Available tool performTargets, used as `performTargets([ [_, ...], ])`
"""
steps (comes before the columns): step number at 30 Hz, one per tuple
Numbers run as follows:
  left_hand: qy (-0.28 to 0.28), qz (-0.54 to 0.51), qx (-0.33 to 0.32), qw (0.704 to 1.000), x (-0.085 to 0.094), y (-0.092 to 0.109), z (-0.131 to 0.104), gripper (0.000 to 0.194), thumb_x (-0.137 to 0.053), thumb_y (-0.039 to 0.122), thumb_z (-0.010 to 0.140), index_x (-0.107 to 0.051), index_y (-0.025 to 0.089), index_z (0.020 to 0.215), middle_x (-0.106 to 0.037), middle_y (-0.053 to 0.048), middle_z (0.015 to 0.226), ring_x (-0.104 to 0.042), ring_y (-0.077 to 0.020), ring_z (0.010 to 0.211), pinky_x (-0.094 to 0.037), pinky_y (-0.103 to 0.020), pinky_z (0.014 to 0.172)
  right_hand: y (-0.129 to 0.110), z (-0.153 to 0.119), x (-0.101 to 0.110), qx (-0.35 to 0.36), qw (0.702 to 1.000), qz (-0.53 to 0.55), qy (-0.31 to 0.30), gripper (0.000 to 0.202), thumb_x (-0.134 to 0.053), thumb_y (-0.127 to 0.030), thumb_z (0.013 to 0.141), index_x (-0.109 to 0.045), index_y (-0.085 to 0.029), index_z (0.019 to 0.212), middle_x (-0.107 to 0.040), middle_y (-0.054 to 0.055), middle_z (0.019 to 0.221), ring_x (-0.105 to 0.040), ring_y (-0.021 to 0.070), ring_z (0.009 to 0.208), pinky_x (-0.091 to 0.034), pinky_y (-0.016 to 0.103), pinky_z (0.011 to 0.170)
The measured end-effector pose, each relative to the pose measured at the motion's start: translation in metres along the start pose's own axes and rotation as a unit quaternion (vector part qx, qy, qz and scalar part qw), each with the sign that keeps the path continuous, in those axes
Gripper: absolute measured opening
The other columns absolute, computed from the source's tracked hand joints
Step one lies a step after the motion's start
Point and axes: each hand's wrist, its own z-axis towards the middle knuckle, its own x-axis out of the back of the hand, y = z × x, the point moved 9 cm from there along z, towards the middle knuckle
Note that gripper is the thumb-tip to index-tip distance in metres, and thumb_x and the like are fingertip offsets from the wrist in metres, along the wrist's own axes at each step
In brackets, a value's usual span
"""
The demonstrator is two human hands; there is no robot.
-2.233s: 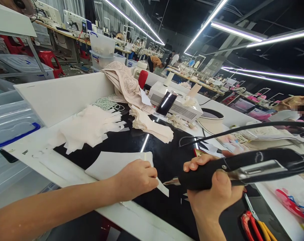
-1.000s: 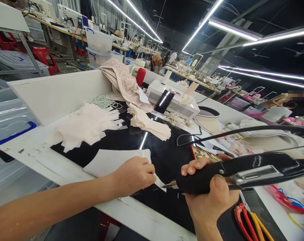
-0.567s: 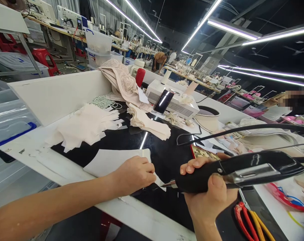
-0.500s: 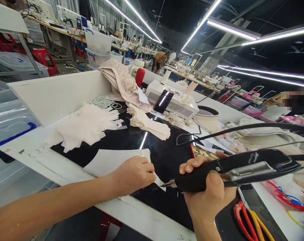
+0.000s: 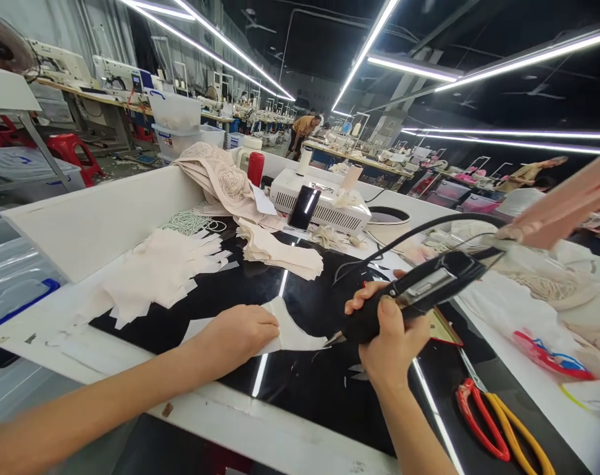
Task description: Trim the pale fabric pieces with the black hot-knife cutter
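My left hand (image 5: 245, 333), fingers bent and pressed together, grips a curved white fabric piece (image 5: 295, 330) over the black table surface. White sheet material (image 5: 194, 326) shows behind this hand. In my right hand (image 5: 391, 323) is a black handheld tool (image 5: 428, 284), my fingers and thumb wrapped around its thick body. Its pointed metal tip is at the right corner of the fabric piece. A black cable runs from the tool toward the back. Scissors (image 5: 495, 422) with red and yellow handles lie right of my right hand.
A pile of cream fabric pieces (image 5: 156, 270) and a smaller cream stack (image 5: 280, 251) lie behind my hands. Beyond are a phone (image 5: 304, 206), a white vented machine (image 5: 322, 201) and a red cone (image 5: 255, 169). A blurred pink shape (image 5: 567, 201) hangs at right.
The fabric piece has turned, and more of it shows between my hands. My left hand has moved left. The pink shape has come in at right, over the tool's rear end.
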Motion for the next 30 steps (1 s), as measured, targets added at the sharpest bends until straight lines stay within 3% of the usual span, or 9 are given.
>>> performTargets([
  [4,-0.069,0.004,0.040,0.997,-0.006,0.009,-0.007,0.023,-0.056,0.006,0.102,-0.075,0.019,0.101,-0.074,-0.005,0.105,-0.069,-0.0195,0.093,-0.055,-0.030,0.081,0.008,0.008,-0.003,-0.001,1.000,0.009,-0.004,0.038,-0.080,-0.036,0.086,-0.061,-0.028,0.117,-0.066,-0.004,0.081,-0.062,0.0138,0.062,-0.056,0.029,0.055],
  [9,-0.152,-0.068,0.136,0.977,-0.003,0.021,-0.006,0.018,-0.060,0.016,0.104,-0.075,0.020,0.093,-0.070,0.000,0.100,-0.069,-0.0152,0.083,-0.052,-0.026,0.076,0.007,0.008,-0.015,0.005,0.999,0.027,-0.031,0.034,-0.078,-0.034,0.089,-0.059,-0.029,0.117,-0.067,-0.005,0.081,-0.062,0.0139,0.060,-0.057,0.030,0.054],
  [12,-0.187,-0.072,0.163,0.966,0.001,0.018,0.003,0.015,-0.061,0.018,0.104,-0.075,0.022,0.100,-0.069,0.001,0.102,-0.070,-0.0158,0.083,-0.053,-0.027,0.075,0.007,0.004,-0.020,0.004,0.999,0.037,-0.037,0.031,-0.078,-0.034,0.089,-0.059,-0.029,0.113,-0.068,-0.004,0.081,-0.063,0.0140,0.060,-0.056,0.029,0.053],
  [14,-0.187,-0.046,0.143,0.971,0.004,0.014,0.014,0.011,-0.065,0.020,0.104,-0.072,0.020,0.112,-0.070,-0.003,0.110,-0.071,-0.0213,0.096,-0.056,-0.032,0.085,0.008,0.002,-0.022,0.003,0.999,0.036,-0.036,0.028,-0.078,-0.034,0.089,-0.058,-0.028,0.107,-0.068,-0.005,0.081,-0.063,0.0133,0.060,-0.056,0.028,0.053],
  [18,-0.164,-0.086,0.047,0.981,-0.002,0.012,0.038,0.046,-0.082,0.024,0.093,-0.059,0.018,0.132,-0.066,-0.010,0.134,-0.063,-0.0269,0.127,-0.050,-0.041,0.112,0.010,0.000,-0.023,-0.002,0.999,0.028,-0.030,0.025,-0.078,-0.035,0.089,-0.058,-0.026,0.101,-0.067,-0.006,0.080,-0.062,0.0120,0.058,-0.056,0.027,0.054],
  [21,-0.176,-0.136,0.000,0.975,-0.013,0.010,0.048,0.057,-0.089,0.030,0.086,-0.057,0.018,0.133,-0.064,-0.012,0.140,-0.055,-0.0285,0.141,-0.045,-0.043,0.120,0.011,-0.001,-0.025,-0.010,0.999,0.028,-0.031,0.025,-0.077,-0.035,0.088,-0.057,-0.026,0.099,-0.067,-0.006,0.081,-0.063,0.0117,0.058,-0.056,0.027,0.054],
  [24,-0.206,-0.133,0.001,0.969,-0.023,0.002,0.049,0.057,-0.091,0.033,0.084,-0.060,0.020,0.130,-0.066,-0.012,0.138,-0.046,-0.0340,0.151,-0.039,-0.055,0.124,0.012,-0.003,-0.027,-0.019,0.999,0.034,-0.032,0.025,-0.077,-0.035,0.088,-0.056,-0.026,0.098,-0.067,-0.006,0.081,-0.063,0.0114,0.058,-0.057,0.027,0.054],
  [27,-0.231,-0.123,0.014,0.965,-0.027,-0.005,0.044,0.056,-0.089,0.036,0.086,-0.060,0.025,0.133,-0.064,-0.010,0.145,-0.035,-0.0369,0.158,-0.024,-0.069,0.127,0.014,-0.005,-0.030,-0.021,0.999,0.036,-0.035,0.025,-0.077,-0.035,0.088,-0.057,-0.027,0.099,-0.067,-0.007,0.081,-0.063,0.0113,0.056,-0.057,0.027,0.054],
  [30,-0.243,-0.116,0.027,0.963,-0.026,-0.011,0.037,0.058,-0.087,0.037,0.088,-0.058,0.028,0.137,-0.060,-0.008,0.152,-0.028,-0.0376,0.161,-0.014,-0.074,0.127,0.016,-0.005,-0.035,-0.025,0.998,0.034,-0.037,0.025,-0.078,-0.036,0.088,-0.058,-0.027,0.100,-0.067,-0.007,0.083,-0.064,0.0113,0.057,-0.057,0.027,0.055],
])
